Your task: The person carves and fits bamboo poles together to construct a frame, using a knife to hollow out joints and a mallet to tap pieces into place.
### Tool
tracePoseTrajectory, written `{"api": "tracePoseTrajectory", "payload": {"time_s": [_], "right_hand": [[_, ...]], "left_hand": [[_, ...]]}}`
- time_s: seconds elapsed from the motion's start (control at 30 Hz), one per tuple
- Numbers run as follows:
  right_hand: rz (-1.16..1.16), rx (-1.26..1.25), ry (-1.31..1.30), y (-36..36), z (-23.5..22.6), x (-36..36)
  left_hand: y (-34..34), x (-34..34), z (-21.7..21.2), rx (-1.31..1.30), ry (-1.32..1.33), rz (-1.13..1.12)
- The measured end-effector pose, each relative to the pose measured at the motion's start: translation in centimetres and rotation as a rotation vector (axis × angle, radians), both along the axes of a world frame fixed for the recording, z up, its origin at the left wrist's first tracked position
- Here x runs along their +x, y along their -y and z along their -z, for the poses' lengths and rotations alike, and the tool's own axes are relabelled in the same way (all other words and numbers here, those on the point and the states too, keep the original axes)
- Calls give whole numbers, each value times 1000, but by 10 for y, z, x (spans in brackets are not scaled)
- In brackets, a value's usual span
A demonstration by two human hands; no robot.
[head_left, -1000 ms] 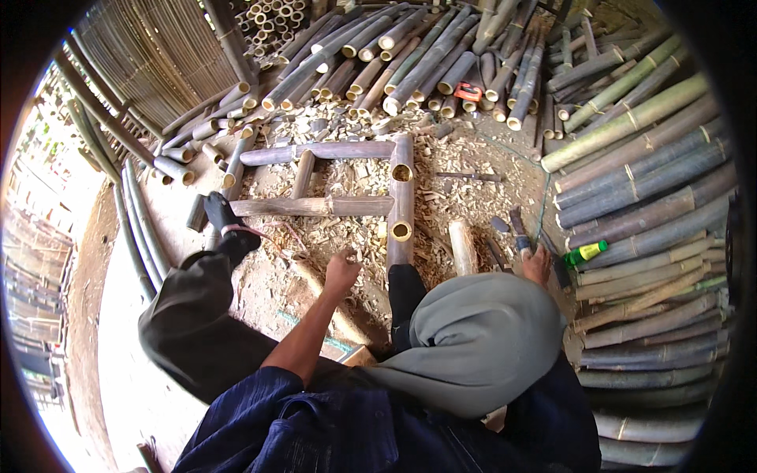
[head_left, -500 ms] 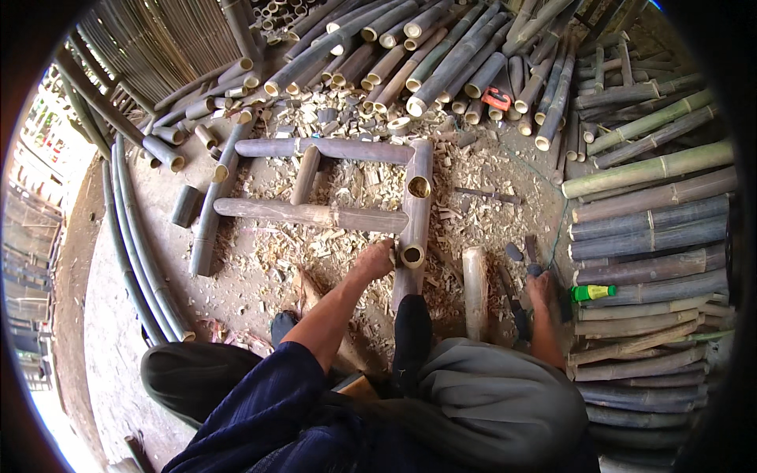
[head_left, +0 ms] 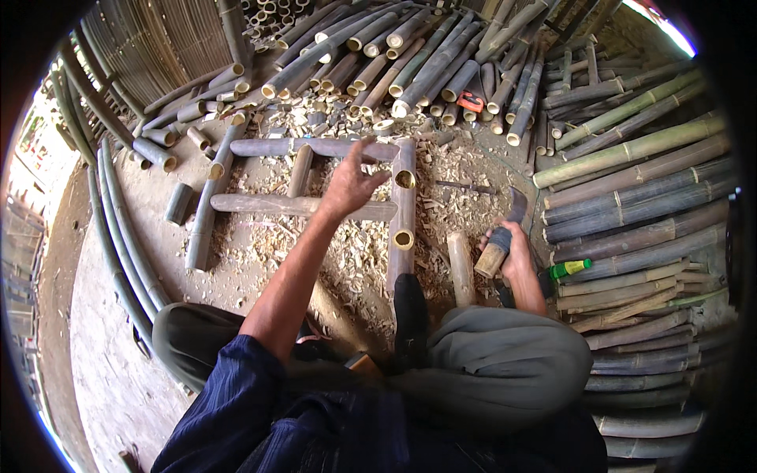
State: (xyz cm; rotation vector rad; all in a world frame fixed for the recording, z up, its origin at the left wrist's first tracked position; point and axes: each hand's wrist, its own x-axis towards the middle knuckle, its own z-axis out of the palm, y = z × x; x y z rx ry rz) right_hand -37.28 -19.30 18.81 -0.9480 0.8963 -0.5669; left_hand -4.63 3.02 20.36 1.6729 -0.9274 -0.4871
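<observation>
My right hand point(head_left: 514, 256) grips a knife with a curved dark blade point(head_left: 517, 206) and a thick pale handle point(head_left: 493, 254) with a dark wrap. It is held over the shavings, blade pointing away from me. My left hand point(head_left: 352, 183), fingers apart and holding nothing, is over a bamboo frame, close to its right post point(head_left: 402, 213). Two round holes show in that post. Two rails, the far one point(head_left: 272, 147) and the near one point(head_left: 268, 204), run to the left post point(head_left: 206, 209), with a short bamboo piece point(head_left: 300, 171) between them. My dark-covered foot point(head_left: 409, 303) rests against the right post's near end.
Pale wood shavings point(head_left: 465, 213) litter the ground. A short pole point(head_left: 460, 268) stands near my right knee; a thin dark bar point(head_left: 465, 187) lies beyond. Bamboo poles point(head_left: 441, 67) are piled at the back, with an orange-handled tool point(head_left: 471, 102). Split bamboo point(head_left: 639, 225) and a green bottle point(head_left: 570, 269) are right.
My right hand has lifted the knife from the ground. My left hand has left the right post's near hole and moved away from me, its fingers spreading. The view has shifted slightly.
</observation>
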Motion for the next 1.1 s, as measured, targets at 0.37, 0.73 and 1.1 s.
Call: {"api": "tracePoseTrajectory", "payload": {"time_s": [0.37, 0.73, 1.1], "right_hand": [[-484, -193, -443, -50, 56, 44], [-905, -806, -587, -57, 210, -28], [-1399, -938, -936, 17, 105, 98]], "left_hand": [[5, -158, -44, 33, 531, 511], [118, -134, 97, 673, 511, 1256], [120, -99, 128, 158, -163, 614]]}}
